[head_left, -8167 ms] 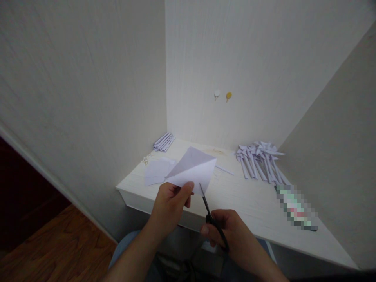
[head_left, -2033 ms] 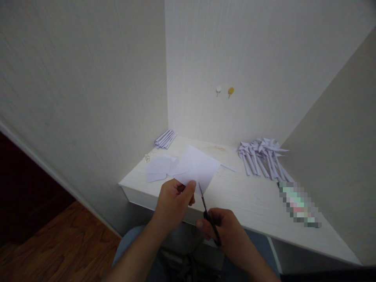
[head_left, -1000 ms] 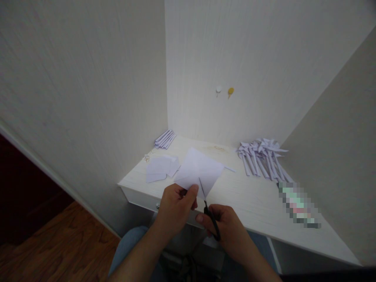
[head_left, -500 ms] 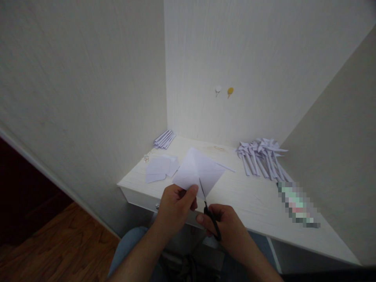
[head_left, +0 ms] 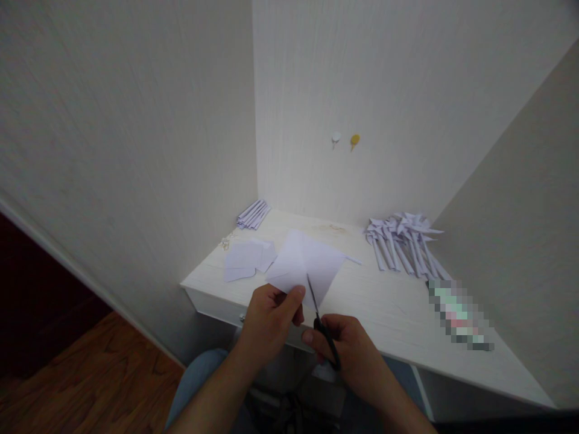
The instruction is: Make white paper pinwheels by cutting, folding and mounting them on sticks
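My left hand (head_left: 274, 316) pinches the near edge of a white square sheet of paper (head_left: 301, 256), thumb on top. The sheet is held up in front of the desk, one corner toward me, with faint crease lines. My right hand (head_left: 346, 346) grips black-handled scissors (head_left: 326, 340), whose blades reach onto the sheet from its near corner toward the middle. The blades look nearly closed. Left of the held sheet, several loose white paper squares (head_left: 244, 259) lie overlapping. A thin white paper stick (head_left: 353, 260) shows partly behind the sheet.
On the white desk (head_left: 389, 319), rolled paper sticks (head_left: 254, 214) lie at the back left, with small pale bits (head_left: 225, 242) nearby. Several paper pinwheels (head_left: 402, 238) are piled at the back right. A pixelated object (head_left: 459, 316) lies at the right edge. White and yellow hooks (head_left: 355, 140) are on the wall.
The sheet's far and right corners have dipped and its right side has shifted slightly, covering more of the stick. Both hands and the scissors stay nearly in place.
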A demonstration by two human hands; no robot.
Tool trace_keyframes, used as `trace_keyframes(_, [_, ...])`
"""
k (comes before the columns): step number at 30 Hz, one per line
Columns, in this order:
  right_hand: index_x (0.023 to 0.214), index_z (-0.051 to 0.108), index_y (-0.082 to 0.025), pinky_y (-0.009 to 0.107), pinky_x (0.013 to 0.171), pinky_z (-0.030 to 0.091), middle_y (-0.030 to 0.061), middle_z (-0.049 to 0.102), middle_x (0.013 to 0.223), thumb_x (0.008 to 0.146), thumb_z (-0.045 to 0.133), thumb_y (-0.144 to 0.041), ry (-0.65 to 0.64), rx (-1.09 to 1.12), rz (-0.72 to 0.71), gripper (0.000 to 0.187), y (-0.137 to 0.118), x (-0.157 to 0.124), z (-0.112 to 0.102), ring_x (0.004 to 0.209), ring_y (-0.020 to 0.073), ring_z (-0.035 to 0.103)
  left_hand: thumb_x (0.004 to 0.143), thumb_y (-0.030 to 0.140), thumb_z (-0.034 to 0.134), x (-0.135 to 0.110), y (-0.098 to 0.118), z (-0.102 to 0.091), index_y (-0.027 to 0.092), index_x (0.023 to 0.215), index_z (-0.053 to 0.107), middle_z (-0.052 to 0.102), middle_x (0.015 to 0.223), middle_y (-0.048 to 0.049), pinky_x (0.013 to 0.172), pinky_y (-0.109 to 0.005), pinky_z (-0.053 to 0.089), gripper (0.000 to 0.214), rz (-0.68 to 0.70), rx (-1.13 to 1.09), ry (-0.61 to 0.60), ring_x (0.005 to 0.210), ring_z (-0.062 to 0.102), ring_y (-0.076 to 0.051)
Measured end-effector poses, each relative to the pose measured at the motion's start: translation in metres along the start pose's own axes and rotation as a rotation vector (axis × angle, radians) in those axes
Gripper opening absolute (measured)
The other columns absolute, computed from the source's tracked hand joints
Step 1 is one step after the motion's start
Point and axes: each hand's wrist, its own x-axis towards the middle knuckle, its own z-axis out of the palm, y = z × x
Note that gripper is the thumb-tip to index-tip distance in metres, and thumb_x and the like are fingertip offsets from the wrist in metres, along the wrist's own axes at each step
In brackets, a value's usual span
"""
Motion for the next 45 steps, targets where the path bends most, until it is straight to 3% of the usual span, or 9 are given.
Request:
trace_keyframes(16, [0.056, 0.047, -0.022, 0.027, 0.050, 0.023, -0.0048, 0.042, 0.052, 0.074, 0.070, -0.049, 0.009, -0.014, 0.007, 0.040, 0.002, -0.002, -0.003, 0.052, 0.0111, 0.035, 0.080, 0.049, 0.063, -0.002, -0.003, 0.001, 0.021, 0.047, 0.061, 0.060, 0.047, -0.0022, 0.053, -0.027, 0.043, 0.044, 0.013, -0.025, 0.009, 0.048, 0.055, -0.015])
trace_keyframes(22, [0.063, 0.063, -0.016, 0.026, 0.052, 0.026, -0.0037, 0.050, 0.055, 0.072, 0.076, -0.047, -0.047, -0.031, 0.045, 0.035, 0.015, -0.005, -0.010, 0.054, 0.0112, 0.037, 0.083, 0.050, 0.063, 0.008, -0.018, -0.002, 0.021, 0.046, 0.058, 0.058, 0.046, -0.0011, 0.054, -0.027, 0.044, 0.047, 0.057, -0.057, 0.058, 0.048, 0.055, -0.015])
trace_keyframes(26, [0.082, 0.073, -0.013, 0.026, 0.055, 0.036, -0.0002, 0.063, 0.067, 0.071, 0.078, -0.052, 0.120, -0.065, 0.042, 0.040, 0.029, -0.004, -0.031, 0.059, 0.0135, 0.049, 0.082, 0.053, 0.068, 0.016, -0.042, 0.006, 0.020, 0.049, 0.058, 0.056, 0.047, 0.0001, 0.053, -0.027, 0.043, 0.048, 0.041, -0.142, 0.043, 0.047, 0.053, -0.014])
trace_keyframes(28, [0.089, 0.075, -0.014, 0.026, 0.056, 0.038, 0.0015, 0.068, 0.071, 0.076, 0.075, -0.051, 0.259, -0.286, 0.050, 0.039, 0.035, 0.000, -0.050, 0.062, 0.0149, 0.055, 0.081, 0.056, 0.069, 0.019, -0.056, 0.014, 0.019, 0.050, 0.060, 0.057, 0.047, -0.0007, 0.052, -0.027, 0.043, 0.050, 0.003, -0.178, 0.017, 0.047, 0.054, -0.014])
trace_keyframes(29, [0.087, 0.075, -0.016, 0.025, 0.056, 0.038, 0.0015, 0.069, 0.071, 0.080, 0.073, -0.053, 0.304, -0.487, 0.075, 0.038, 0.037, 0.002, -0.061, 0.062, 0.0153, 0.057, 0.080, 0.058, 0.070, 0.021, -0.062, 0.018, 0.018, 0.050, 0.061, 0.058, 0.048, -0.0011, 0.052, -0.027, 0.044, 0.051, -0.015, -0.186, 0.025, 0.048, 0.055, -0.015])
trace_keyframes(31, [0.075, 0.074, -0.016, 0.027, 0.054, 0.036, 0.0039, 0.069, 0.066, 0.076, 0.079, -0.048, 0.352, -0.609, 0.136, 0.032, 0.040, 0.009, -0.085, 0.062, 0.0180, 0.060, 0.079, 0.060, 0.070, 0.025, -0.071, 0.027, 0.018, 0.051, 0.062, 0.060, 0.049, -0.0017, 0.053, -0.027, 0.046, 0.051, -0.031, -0.183, 0.021, 0.049, 0.056, -0.015])
trace_keyframes(35, [0.067, 0.074, -0.016, 0.031, 0.060, 0.042, 0.0101, 0.073, 0.071, 0.065, 0.090, -0.035, 0.339, -0.777, 0.226, 0.026, 0.040, 0.024, -0.123, 0.071, 0.0255, 0.069, 0.073, 0.063, 0.073, 0.033, -0.078, 0.044, 0.018, 0.053, 0.063, 0.061, 0.051, -0.0025, 0.053, -0.028, 0.047, 0.051, -0.049, -0.159, -0.006, 0.049, 0.056, -0.016])
trace_keyframes(41, [0.111, 0.070, -0.016, 0.043, 0.090, 0.057, 0.0082, 0.072, 0.114, 0.098, 0.068, -0.038, 0.291, -0.898, 0.216, 0.025, 0.048, 0.034, -0.135, 0.100, 0.0225, 0.070, 0.069, 0.063, 0.075, 0.043, -0.077, 0.064, 0.017, 0.050, 0.065, 0.061, 0.050, -0.0038, 0.054, -0.028, 0.048, 0.051, -0.064, -0.119, -0.026, 0.050, 0.058, -0.017])
trace_keyframes(45, [0.105, 0.076, -0.013, 0.042, 0.100, 0.050, 0.0167, 0.073, 0.118, 0.095, 0.068, -0.023, 0.330, -0.839, 0.082, 0.015, 0.060, 0.032, -0.139, 0.112, 0.0293, 0.068, 0.070, 0.059, 0.075, 0.056, -0.075, 0.072, 0.017, 0.052, 0.064, 0.062, 0.053, -0.0028, 0.053, -0.027, 0.048, 0.048, -0.077, -0.149, -0.009, 0.050, 0.057, -0.016])
